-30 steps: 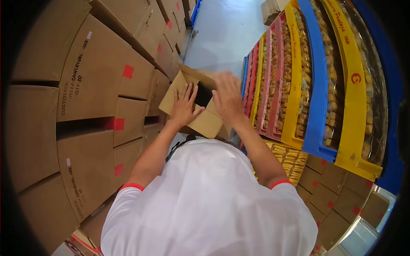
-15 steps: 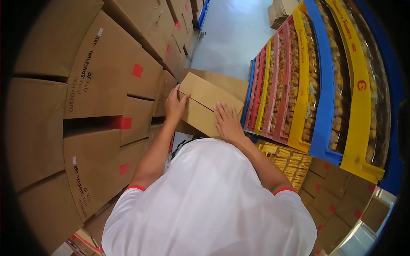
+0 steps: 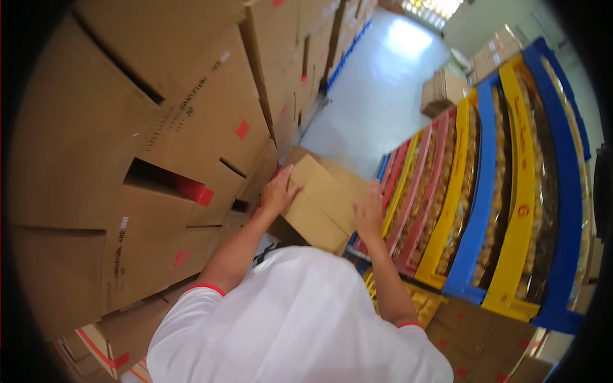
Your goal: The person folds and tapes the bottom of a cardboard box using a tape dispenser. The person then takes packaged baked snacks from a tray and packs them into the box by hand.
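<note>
A closed brown cardboard box (image 3: 319, 201) sits in front of my body, its top flaps meeting along a seam. At the box's left edge is my left hand (image 3: 279, 193), thumb and fingers spread and touching the cardboard. My right hand (image 3: 368, 214), smeared by motion, has its fingers stretched out. It is by the box's right edge, close to the stacked crates, and looks lifted off the top. Another brown cardboard piece (image 3: 348, 179) shows behind the box; whether it is a flap or a separate box I cannot tell.
Tall stacks of labelled cartons (image 3: 191, 115) with red tape rise on the left. Close on the right stand stacked yellow, blue, pink and red crates (image 3: 469, 191) filled with packed brown goods. Bundled flat cardboard (image 3: 444, 89) lies farther off, past the grey floor (image 3: 357, 96).
My right hand has moved off the box's top toward its right edge and the crates. My left hand stays at the left edge. The view has tilted, showing more of the far floor.
</note>
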Demonstrator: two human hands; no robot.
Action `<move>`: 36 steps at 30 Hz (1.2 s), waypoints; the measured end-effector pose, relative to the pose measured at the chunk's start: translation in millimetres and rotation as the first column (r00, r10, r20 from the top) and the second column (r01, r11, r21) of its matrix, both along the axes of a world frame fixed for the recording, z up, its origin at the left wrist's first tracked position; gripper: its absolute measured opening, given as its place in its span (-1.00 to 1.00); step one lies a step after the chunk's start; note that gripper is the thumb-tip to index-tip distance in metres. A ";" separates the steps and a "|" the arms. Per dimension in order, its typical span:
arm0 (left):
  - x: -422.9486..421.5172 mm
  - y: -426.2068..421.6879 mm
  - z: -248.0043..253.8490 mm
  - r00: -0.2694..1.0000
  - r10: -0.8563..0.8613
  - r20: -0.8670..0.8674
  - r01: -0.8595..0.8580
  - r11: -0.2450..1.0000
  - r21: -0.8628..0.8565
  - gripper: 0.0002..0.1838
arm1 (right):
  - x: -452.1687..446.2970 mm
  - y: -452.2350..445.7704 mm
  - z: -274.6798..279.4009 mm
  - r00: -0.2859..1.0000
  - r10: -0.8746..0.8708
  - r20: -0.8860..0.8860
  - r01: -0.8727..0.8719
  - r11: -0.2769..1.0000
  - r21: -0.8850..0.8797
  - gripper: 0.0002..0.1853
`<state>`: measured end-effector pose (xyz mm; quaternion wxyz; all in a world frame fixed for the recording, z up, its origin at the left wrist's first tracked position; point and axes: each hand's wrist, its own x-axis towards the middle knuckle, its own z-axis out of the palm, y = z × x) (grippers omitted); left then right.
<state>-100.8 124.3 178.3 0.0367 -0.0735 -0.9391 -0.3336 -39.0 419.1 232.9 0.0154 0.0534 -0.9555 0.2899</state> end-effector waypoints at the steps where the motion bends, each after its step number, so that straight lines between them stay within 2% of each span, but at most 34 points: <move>1: 1.4 0.7 4.6 0.999 -0.018 0.041 0.018 1.000 -0.001 -0.21 | -12.2 6.7 -3.0 0.965 -0.229 -0.131 0.215 0.970 -0.112 -0.22; 2: 2.8 0.7 8.8 1.000 0.003 0.012 -0.004 1.000 0.006 -0.21 | -19.2 11.4 -7.1 0.965 -0.207 -0.161 0.191 0.975 -0.111 -0.22; 3: 3.6 1.4 12.9 0.998 0.011 0.069 -0.010 1.000 -0.012 -0.20 | -24.9 18.3 -17.8 0.985 -0.006 0.172 0.020 0.997 -0.081 -0.29; 4: 3.7 2.3 14.5 0.992 0.017 0.128 -0.013 1.000 -0.028 -0.19 | -37.1 19.4 -13.4 0.855 0.177 0.487 -0.149 0.984 -0.096 -0.34; 7: 1.9 1.6 14.0 0.989 0.015 0.150 -0.015 1.000 -0.006 -0.13 | -124.6 9.7 27.4 0.913 0.151 0.379 -0.096 0.983 -0.159 -0.43; 8: 0.5 1.1 18.4 0.991 0.023 0.134 -0.023 1.000 -0.001 -0.13 | -156.1 -7.6 62.2 0.983 0.121 0.139 -0.102 0.985 -0.135 -0.46; 9: 1.2 1.3 24.9 0.986 0.036 0.165 -0.040 0.999 0.021 -0.11 | -186.2 -32.5 109.7 0.990 0.088 -0.108 -0.100 0.988 -0.117 -0.48; 10: 1.3 2.0 28.7 0.980 0.045 0.193 -0.054 0.998 0.040 -0.09 | -217.8 -56.5 161.0 0.982 0.082 -0.172 -0.096 0.993 -0.073 -0.45; 11: 0.5 3.5 19.3 0.994 0.090 0.065 -0.091 0.996 0.020 -0.05 | -249.0 -82.1 206.2 0.962 0.110 -0.250 -0.154 0.975 -0.162 -0.44; 12: -2.0 1.9 16.1 0.995 0.086 0.052 -0.087 0.996 0.016 -0.05 | -280.9 -107.6 242.2 0.951 0.098 -0.294 -0.181 0.945 -0.272 -0.45; 13: -4.7 0.0 13.7 0.987 0.065 0.147 -0.070 0.997 0.030 -0.04 | -297.8 -133.8 297.4 0.955 0.151 -0.256 -0.217 0.942 -0.257 -0.47; 14: -8.4 -1.2 13.7 0.970 0.043 0.240 -0.055 0.997 0.045 -0.04 | -329.5 -157.1 320.0 0.932 0.127 -0.340 -0.225 0.936 -0.269 -0.44; 15: -8.8 -0.3 20.0 0.947 0.035 0.319 -0.044 0.999 0.021 -0.03 | -355.7 -181.8 343.5 0.968 0.099 -0.229 -0.188 0.895 -0.405 -0.41; 17: -8.2 -2.0 25.2 0.941 0.031 0.337 -0.048 0.998 0.045 -0.04 | -414.3 -222.5 371.0 0.991 0.022 -0.131 -0.065 0.940 -0.335 -0.39; 18: -6.3 -3.2 23.7 0.929 0.026 0.369 -0.054 0.996 0.066 -0.05 | -419.3 -238.7 379.1 0.990 0.021 -0.141 -0.068 0.939 -0.336 -0.39; 20: -8.9 -2.5 8.4 0.921 0.022 0.388 -0.052 0.996 0.069 -0.08 | -424.1 -265.5 395.8 0.999 -0.035 -0.026 0.021 0.910 -0.414 -0.42; 26: -10.9 -1.4 5.5 0.904 0.005 0.428 -0.040 0.997 0.073 -0.11 | -466.1 -280.7 377.6 0.995 0.079 0.055 -0.059 0.955 -0.291 -0.56; 28: -8.1 1.1 15.4 0.949 0.034 0.314 -0.032 0.999 -0.012 -0.11 | -462.5 -273.4 376.7 0.997 0.073 0.021 -0.063 0.951 -0.303 -0.56; 30: -10.6 0.5 14.0 0.957 0.010 0.290 0.001 0.999 -0.039 -0.11 | -447.5 -257.2 378.2 0.998 0.061 0.000 -0.057 0.944 -0.325 -0.56; 32: -9.7 1.9 5.1 0.961 -0.013 0.278 0.034 0.997 -0.069 -0.10 | -415.8 -226.2 363.1 0.989 -0.008 -0.150 -0.054 0.912 -0.406 -0.63; 34: -11.7 -0.3 3.0 0.959 -0.045 0.279 0.057 0.998 -0.035 -0.13 | -390.0 -174.2 314.2 0.934 -0.085 -0.347 -0.117 0.844 -0.523 -0.70; 36: -4.3 -4.3 2.5 0.971 -0.065 0.229 0.059 0.998 0.033 -0.17 | -331.4 -114.0 256.1 0.945 -0.071 -0.319 -0.208 0.621 -0.756 -0.64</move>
